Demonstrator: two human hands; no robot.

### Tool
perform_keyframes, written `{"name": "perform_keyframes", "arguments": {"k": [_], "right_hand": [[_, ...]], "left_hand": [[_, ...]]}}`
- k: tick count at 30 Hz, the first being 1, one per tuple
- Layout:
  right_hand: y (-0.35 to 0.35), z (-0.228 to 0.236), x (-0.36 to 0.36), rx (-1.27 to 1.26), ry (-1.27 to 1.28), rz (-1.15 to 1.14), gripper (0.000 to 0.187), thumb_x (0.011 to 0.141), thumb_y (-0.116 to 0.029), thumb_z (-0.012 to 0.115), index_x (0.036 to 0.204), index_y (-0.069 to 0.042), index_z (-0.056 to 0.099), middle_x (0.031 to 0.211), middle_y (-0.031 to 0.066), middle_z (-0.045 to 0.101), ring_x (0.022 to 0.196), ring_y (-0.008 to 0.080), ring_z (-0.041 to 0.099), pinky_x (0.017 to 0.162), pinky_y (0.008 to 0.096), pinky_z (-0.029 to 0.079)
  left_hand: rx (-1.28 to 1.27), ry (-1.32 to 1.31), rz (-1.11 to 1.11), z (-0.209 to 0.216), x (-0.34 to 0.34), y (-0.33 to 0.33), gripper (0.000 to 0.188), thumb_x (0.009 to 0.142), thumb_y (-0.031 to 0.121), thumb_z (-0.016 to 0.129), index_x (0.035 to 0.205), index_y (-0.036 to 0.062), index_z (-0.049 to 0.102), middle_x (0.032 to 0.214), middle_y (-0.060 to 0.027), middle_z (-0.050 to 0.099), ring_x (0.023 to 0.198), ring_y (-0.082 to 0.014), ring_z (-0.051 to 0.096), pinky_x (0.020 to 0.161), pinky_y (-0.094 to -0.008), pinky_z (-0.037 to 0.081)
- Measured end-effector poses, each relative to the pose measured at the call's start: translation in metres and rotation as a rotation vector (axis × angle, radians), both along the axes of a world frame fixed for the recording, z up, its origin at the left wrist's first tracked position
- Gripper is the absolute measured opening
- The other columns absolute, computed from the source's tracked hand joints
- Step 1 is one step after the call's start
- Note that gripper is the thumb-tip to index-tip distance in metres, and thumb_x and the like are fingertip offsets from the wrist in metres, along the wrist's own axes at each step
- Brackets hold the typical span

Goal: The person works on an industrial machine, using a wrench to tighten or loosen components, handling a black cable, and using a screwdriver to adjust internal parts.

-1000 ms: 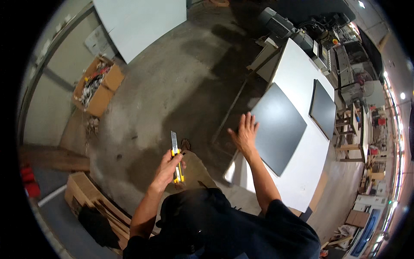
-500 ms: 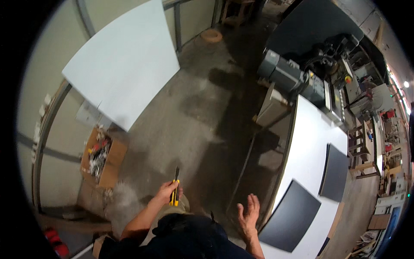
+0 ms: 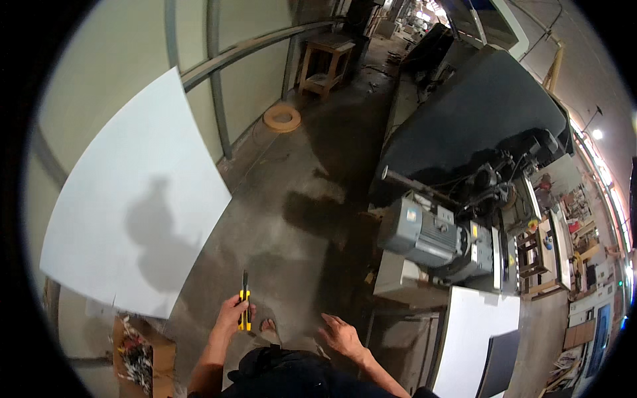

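My left hand (image 3: 230, 316) is closed round a yellow and black utility knife (image 3: 245, 310), held upright in front of my body with its dark blade end pointing away from me. My right hand (image 3: 342, 337) is held out over the floor, its fingers apart and nothing in it. To the left a large white sheet (image 3: 133, 205) leans against the wall, a shadow falling across it. Neither hand touches the sheet; the knife is the nearer to it.
A cardboard box (image 3: 162, 368) of scraps stands below the sheet. On the right are a grey motor (image 3: 424, 235) on a machine and a white-topped table (image 3: 468, 331) with a dark panel (image 3: 499, 363). Ahead, a tan ring (image 3: 282, 119) lies near a wooden stool (image 3: 326, 63).
My view has moved forward along the aisle, so the sheet, box and table sit lower in it. The knife stays in my left hand; my right hand has swung inward.
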State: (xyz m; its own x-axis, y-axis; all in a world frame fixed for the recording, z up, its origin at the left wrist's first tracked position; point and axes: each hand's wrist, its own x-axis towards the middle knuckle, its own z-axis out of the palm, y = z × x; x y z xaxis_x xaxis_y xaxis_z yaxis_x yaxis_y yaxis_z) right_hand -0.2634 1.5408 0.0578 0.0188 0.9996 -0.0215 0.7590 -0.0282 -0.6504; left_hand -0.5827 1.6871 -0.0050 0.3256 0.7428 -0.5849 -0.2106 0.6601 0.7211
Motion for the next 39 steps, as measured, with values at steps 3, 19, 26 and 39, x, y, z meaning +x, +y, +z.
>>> {"name": "perform_keyframes", "arguments": {"k": [3, 19, 26, 39], "right_hand": [[0.090, 0.013, 0.056, -0.108, 0.088, -0.203, 0.040, 0.088, -0.024, 0.068, 0.118, 0.001, 0.061, 0.106, 0.0201, 0.067, 0.090, 0.0301, 0.069, 0.077, 0.0364, 0.056], [0.797, 0.056, 0.441, 0.157, 0.377, -0.414, 0.040, 0.092, -0.030, 0.064, 0.117, 0.002, 0.063, 0.102, 0.0174, 0.070, 0.091, 0.0229, 0.069, 0.078, 0.0320, 0.054], [1.092, 0.024, 0.610, 0.215, 0.287, -0.443, 0.040, 0.088, -0.030, 0.069, 0.113, 0.001, 0.065, 0.099, 0.0188, 0.070, 0.086, 0.0273, 0.071, 0.074, 0.0335, 0.055], [1.417, -0.018, 0.925, -0.103, 0.752, -0.786, 0.043, 0.093, -0.026, 0.064, 0.121, 0.005, 0.059, 0.102, 0.0161, 0.068, 0.094, 0.0224, 0.066, 0.083, 0.0357, 0.053]], "left_hand": [[0.065, -0.028, -0.158, 0.041, 0.087, 0.151, 0.020, 0.097, 0.008, 0.050, 0.116, 0.0004, 0.054, 0.088, -0.0110, 0.064, 0.076, -0.0196, 0.065, 0.067, -0.0345, 0.057], [-0.089, 0.101, -0.092, -0.064, 0.387, 0.737, 0.021, 0.097, 0.016, 0.055, 0.106, -0.0034, 0.056, 0.078, -0.0140, 0.062, 0.062, -0.0250, 0.063, 0.057, -0.0405, 0.056], [-0.094, 0.149, -0.084, -0.144, 0.478, 0.977, 0.025, 0.093, 0.019, 0.062, 0.091, -0.0063, 0.057, 0.071, -0.0162, 0.062, 0.059, -0.0265, 0.063, 0.057, -0.0415, 0.055], [0.570, 0.441, -0.928, 0.071, 1.020, 1.533, 0.039, 0.097, 0.040, 0.053, 0.101, 0.0042, 0.067, 0.077, -0.0035, 0.063, 0.071, -0.0114, 0.059, 0.061, -0.0274, 0.046]]}}
